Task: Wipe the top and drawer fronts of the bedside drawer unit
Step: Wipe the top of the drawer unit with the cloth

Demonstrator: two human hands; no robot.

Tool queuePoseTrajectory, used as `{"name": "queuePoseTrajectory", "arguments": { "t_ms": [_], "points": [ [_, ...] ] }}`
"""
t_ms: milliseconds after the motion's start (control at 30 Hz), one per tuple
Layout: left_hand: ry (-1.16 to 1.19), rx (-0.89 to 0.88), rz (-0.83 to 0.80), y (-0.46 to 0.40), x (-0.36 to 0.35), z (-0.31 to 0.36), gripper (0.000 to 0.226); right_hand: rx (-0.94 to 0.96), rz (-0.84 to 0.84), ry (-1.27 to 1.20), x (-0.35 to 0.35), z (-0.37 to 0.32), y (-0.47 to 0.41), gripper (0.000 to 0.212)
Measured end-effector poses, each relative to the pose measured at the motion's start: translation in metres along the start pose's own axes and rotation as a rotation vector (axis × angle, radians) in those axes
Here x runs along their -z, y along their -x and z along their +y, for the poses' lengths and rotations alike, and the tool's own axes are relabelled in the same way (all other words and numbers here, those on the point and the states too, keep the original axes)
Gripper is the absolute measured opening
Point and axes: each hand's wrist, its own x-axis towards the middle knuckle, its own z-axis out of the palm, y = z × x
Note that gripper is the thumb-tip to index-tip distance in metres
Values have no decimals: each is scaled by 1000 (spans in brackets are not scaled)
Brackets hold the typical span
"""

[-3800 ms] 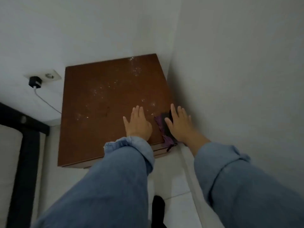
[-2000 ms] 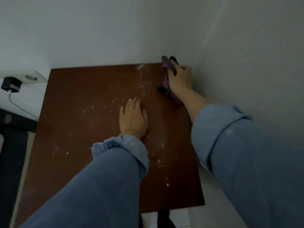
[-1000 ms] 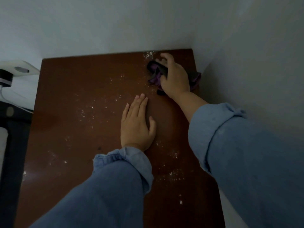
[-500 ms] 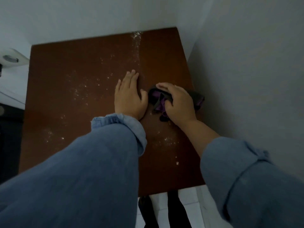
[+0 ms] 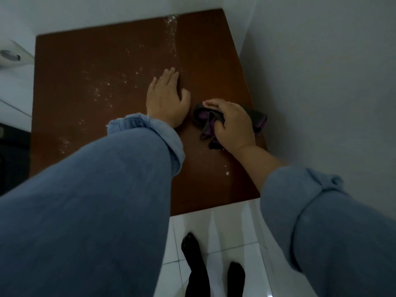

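My right hand (image 5: 232, 123) was pressing a crumpled purple and grey cloth (image 5: 209, 120) onto the brown wooden top (image 5: 107, 67) of the bedside drawer unit, and its fingers were curled over the cloth and gripping it. The cloth lay in the right part of the top, near the white wall (image 5: 321, 71), a little closer to the front edge than to the back edge. My left hand (image 5: 167, 99) rested flat on the top just beside the cloth, with the fingers straight and together, holding nothing. White dust specks (image 5: 100, 91) were spread over the left and middle part of the top, and one pale line of dust (image 5: 172, 31) ran from the back edge toward my left hand. A few crumbs (image 5: 226, 173) lay between the cloth and the front edge. The strip of the top along the wall looked cleaner. The drawer fronts were not visible from here. To do this step well, I think the cloth should stay flat under a firm palm and travel in straight, overlapping passes toward the front edge, so the dust gathers there and is not scattered. The left hand should lift away from the dusty area before the cloth reaches it
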Motion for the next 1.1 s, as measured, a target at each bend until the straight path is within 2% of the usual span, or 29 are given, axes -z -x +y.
{"name": "queuePoseTrajectory", "arguments": {
  "t_ms": [100,167,267,333,433,500,800,967,1100],
  "points": [
    [-19,7,68,50,2,10,60,-38,-22,51,4,-1,2,50],
    [-48,31,60,90,-1,13,61,-97,-105,121,10,-6,4,52],
    [-67,74,16,130,-7,16,64,-54,-224,361,23,-12,8,59],
    [-56,75,2,139,-11,15,65,-49,-176,485,25,-11,12,58],
    [-47,36,37,144,-16,10,64,-111,-146,452,18,-9,19,48],
    [-33,25,68,144,-17,8,63,-88,-160,430,19,-10,21,45],
    [-40,31,85,145,-19,8,62,22,-155,368,27,-1,110,40],
    [-31,23,89,145,-20,6,61,46,-140,311,29,0,151,39],
    [-29,22,86,146,-20,5,60,28,-188,273,35,-1,172,36]
  ]
}}
